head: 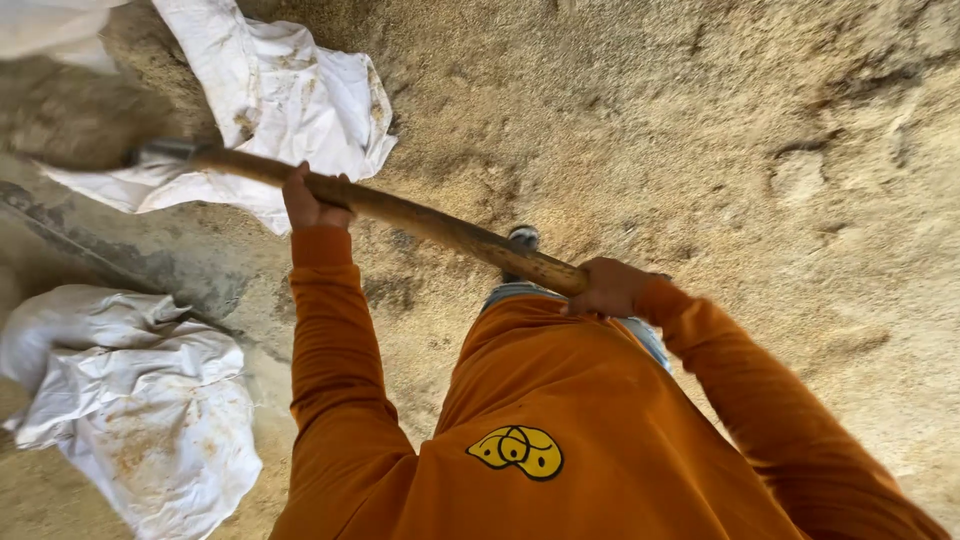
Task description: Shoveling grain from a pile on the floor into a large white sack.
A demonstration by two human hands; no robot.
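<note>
Only 1 view, from a camera on the person's head, looks steeply down and close along the orange-sleeved chest [590,440] to both hands on a wooden handle [400,212], with sandy ground [760,150] and white sacks [140,400] beyond, shared with no other view.

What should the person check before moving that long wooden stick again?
1. Left hand wrapped around the long brown wooden handle: ok.
2. Right hand closed on the handle's near end: ok.
3. Metal head of the tool against the white woven sack: cannot tell, blurred.
4. Second crumpled white sack lying apart from the handle: ok.
5. Shoe under the handle, on the tan grainy heap: cannot tell how close.
</note>
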